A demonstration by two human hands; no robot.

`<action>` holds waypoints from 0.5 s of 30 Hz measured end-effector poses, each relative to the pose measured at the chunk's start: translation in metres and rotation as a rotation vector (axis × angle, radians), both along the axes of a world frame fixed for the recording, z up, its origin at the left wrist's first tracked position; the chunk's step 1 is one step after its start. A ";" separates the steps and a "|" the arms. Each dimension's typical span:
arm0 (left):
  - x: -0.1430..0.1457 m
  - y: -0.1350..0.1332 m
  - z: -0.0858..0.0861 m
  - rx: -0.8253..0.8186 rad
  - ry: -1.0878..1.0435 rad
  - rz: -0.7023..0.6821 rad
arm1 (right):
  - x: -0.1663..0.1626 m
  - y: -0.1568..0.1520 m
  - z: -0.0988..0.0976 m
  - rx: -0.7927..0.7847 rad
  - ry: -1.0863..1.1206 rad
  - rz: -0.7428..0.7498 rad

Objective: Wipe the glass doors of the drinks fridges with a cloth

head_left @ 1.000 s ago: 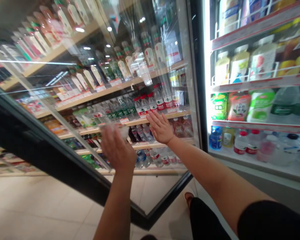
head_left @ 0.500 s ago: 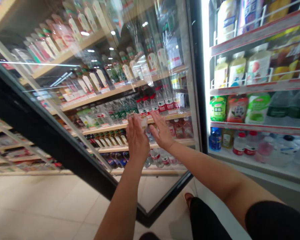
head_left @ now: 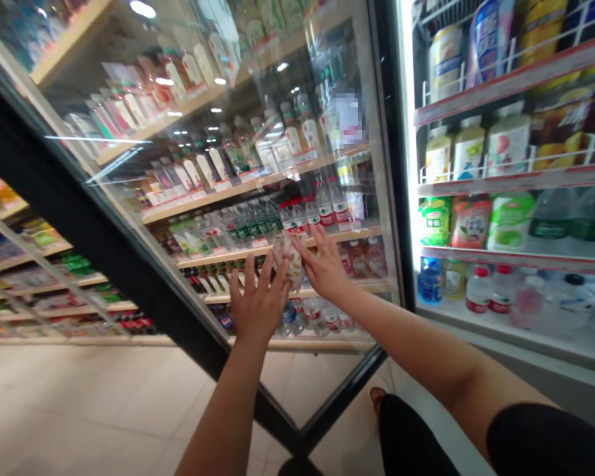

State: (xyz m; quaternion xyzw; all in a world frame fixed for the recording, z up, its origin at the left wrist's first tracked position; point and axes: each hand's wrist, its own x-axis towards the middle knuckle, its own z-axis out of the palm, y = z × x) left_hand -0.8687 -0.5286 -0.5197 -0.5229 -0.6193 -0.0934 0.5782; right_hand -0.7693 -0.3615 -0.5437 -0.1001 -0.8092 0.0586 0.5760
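Observation:
A pale, blotchy patterned piece that looks like a crumpled cloth (head_left: 291, 263) lies against the glass door (head_left: 213, 218) between my two hands. My left hand (head_left: 258, 301) has its fingers spread, the fingertips at the left edge of the piece. With fingers stretched out, my right hand (head_left: 327, 270) touches the piece's right edge with a fingertip. Neither hand wraps around it. Blur hides its exact kind.
The door's black frame (head_left: 158, 317) slants across the left and meets a lower corner near my knees. Right of it, a lit drinks cooler (head_left: 515, 254) holds bottles and pouches. Pale floor tiles (head_left: 79, 410) lie below; bottle shelves show through or in the glass.
My left hand has moved left and down, spreading its fingers away from my right hand. More of the patterned piece now shows between them. The view has shifted slightly.

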 end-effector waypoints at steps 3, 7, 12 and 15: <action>0.001 0.006 -0.002 0.027 0.019 0.011 | 0.001 -0.023 0.002 -0.008 0.082 0.047; 0.002 0.005 -0.004 0.031 -0.005 -0.016 | -0.014 -0.047 0.006 0.045 0.106 0.117; -0.004 -0.003 -0.008 0.097 -0.030 -0.131 | -0.035 -0.034 -0.023 0.113 0.106 0.038; -0.008 0.000 -0.011 0.122 -0.088 -0.067 | -0.033 -0.010 -0.066 0.127 0.124 -0.051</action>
